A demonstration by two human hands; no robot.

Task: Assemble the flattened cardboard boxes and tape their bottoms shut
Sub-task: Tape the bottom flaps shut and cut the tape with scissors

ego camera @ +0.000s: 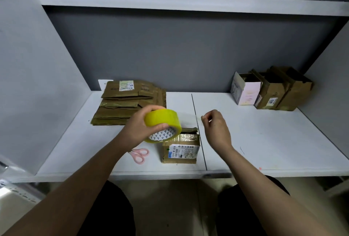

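Small cardboard box (181, 148) sits on the white table (264, 141) near its front edge, long axis running left–right, labelled face toward the person. Left hand (140, 128) grips the yellow tape roll (164, 125) above the box's left rear corner, core tilted toward the viewer. Right hand (215, 124) raised right of the box, fingertips pinched; whether tape is between them is unclear. Flattened boxes (128, 101) stacked rear left.

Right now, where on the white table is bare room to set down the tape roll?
Free: the white table right of the dark seam, before the assembled boxes. Crowded: the left half, with flattened brown cardboard boxes, pink scissors and small taped brown box.
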